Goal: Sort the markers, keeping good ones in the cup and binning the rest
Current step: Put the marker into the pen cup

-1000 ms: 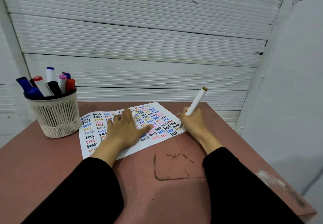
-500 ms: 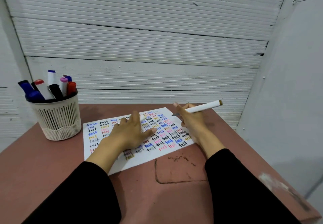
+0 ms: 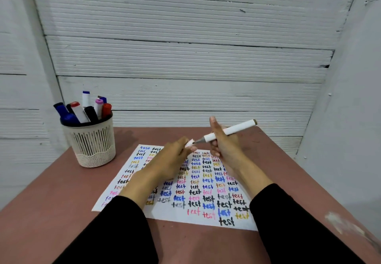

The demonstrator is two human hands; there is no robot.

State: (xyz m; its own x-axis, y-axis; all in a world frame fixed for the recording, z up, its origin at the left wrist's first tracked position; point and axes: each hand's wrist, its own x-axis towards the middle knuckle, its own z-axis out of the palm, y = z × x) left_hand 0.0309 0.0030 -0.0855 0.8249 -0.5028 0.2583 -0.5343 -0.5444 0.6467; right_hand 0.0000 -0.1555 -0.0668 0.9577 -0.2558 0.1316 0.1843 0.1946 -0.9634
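My right hand (image 3: 223,144) holds a white marker (image 3: 231,131) with a brown end, lying nearly level above the paper, its grey tip pointing left. My left hand (image 3: 175,158) pinches a small white cap (image 3: 189,143) right at that tip; the cap and tip are touching or almost touching. Below both hands lies a white test sheet (image 3: 198,193) covered with rows of the word "test" in many colours. A cream slotted cup (image 3: 91,142) at the back left holds several markers (image 3: 82,110) with blue, red, black and pink caps.
The sheet and cup sit on a reddish-brown table (image 3: 51,212) pushed against a white ribbed wall (image 3: 185,57). A grey wall closes the right side. No bin is in view. Black sleeves cover both forearms.
My left hand lifted off the sheet with the cap and rose to the marker's tip. My right hand turned the marker from upright writing to nearly level. The camera moved closer.
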